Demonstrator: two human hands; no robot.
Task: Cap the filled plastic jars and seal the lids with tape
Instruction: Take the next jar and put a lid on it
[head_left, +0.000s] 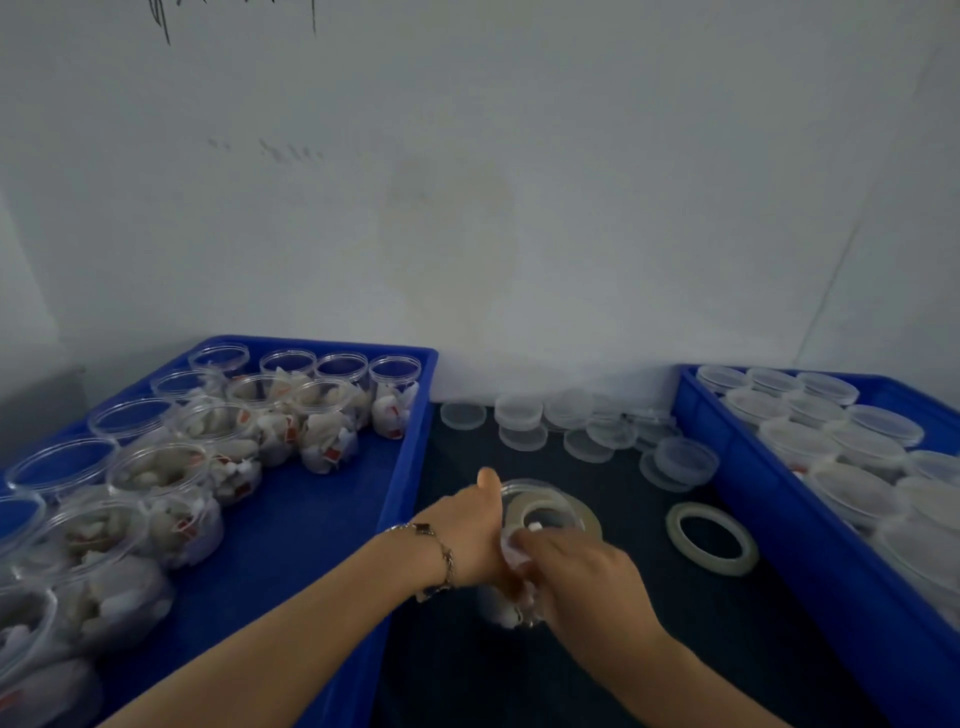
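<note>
Lighting dim and even, with a cold bluish cast; source not visible. Shadows soft and faint on the wall (519, 208). Whole picture slightly soft. Hands and the jar (511, 566) between them blurred. Straight tray rim (410, 457) bows near frame edges: wide-angle distortion.

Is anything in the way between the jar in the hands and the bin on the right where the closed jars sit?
Yes. A loose tape roll lies flat on the dark table between the held jar and the right bin. The bin's near wall also stands there; lifting the jar would likely clear both.
</note>
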